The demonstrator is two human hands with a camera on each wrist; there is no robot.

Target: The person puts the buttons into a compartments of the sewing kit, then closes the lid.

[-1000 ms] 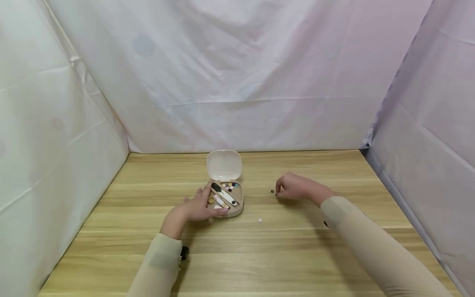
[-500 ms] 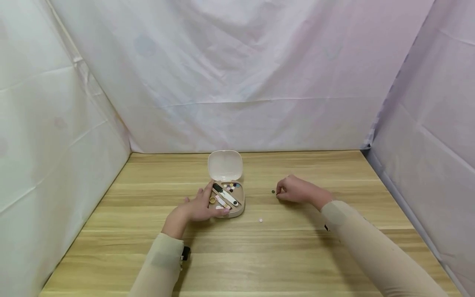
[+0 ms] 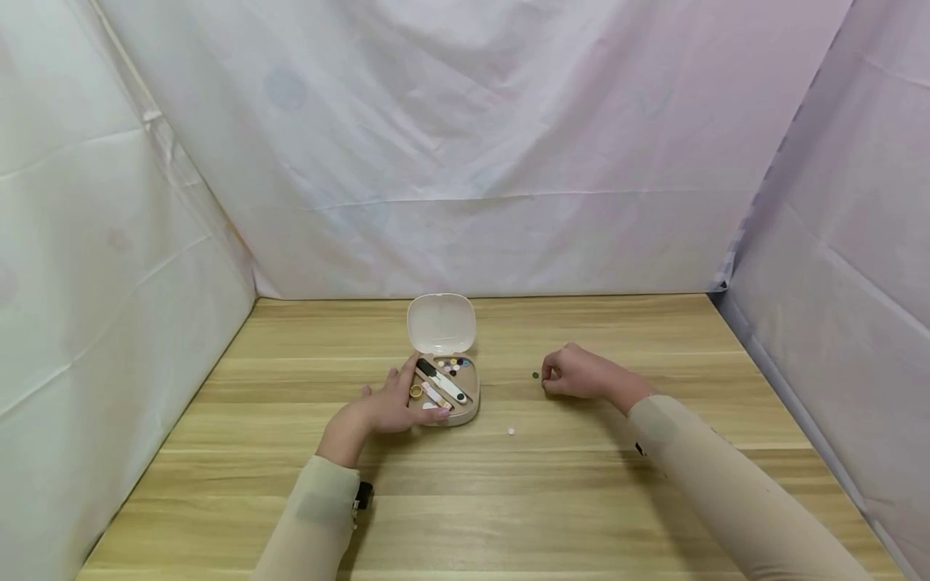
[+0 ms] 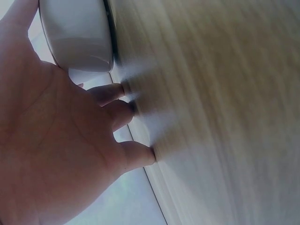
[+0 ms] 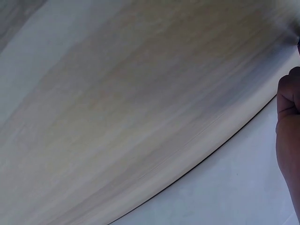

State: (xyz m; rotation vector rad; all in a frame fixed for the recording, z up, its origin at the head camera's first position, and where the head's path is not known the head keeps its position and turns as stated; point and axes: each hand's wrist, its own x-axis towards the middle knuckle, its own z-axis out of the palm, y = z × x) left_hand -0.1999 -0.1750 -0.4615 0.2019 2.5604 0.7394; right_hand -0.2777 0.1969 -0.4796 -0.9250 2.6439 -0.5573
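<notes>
A small cream sewing kit box (image 3: 465,416) stands on the table with its lid (image 3: 441,323) raised. My left hand (image 3: 388,405) holds its left side, index finger along the edge and thumb across the front corner; in the left wrist view the other fingers touch the tabletop. Inside lie several coloured buttons (image 3: 454,368), a black-and-white tool (image 3: 441,382) and a gold ring-like piece (image 3: 416,391). To the right, my right hand (image 3: 579,371) pinches a small dark button at the table, mostly hidden by the fingertips. A dark green button (image 3: 535,375) lies just left of them.
A pale pink button (image 3: 512,432) lies on the wooden table (image 3: 465,500), in front and to the right of the box. White cloth (image 3: 465,145) hangs behind the table and along both sides.
The dark button at my right fingertips showed a second ago and is now covered by them. The right hand has barely moved, and the left hand stays on the box.
</notes>
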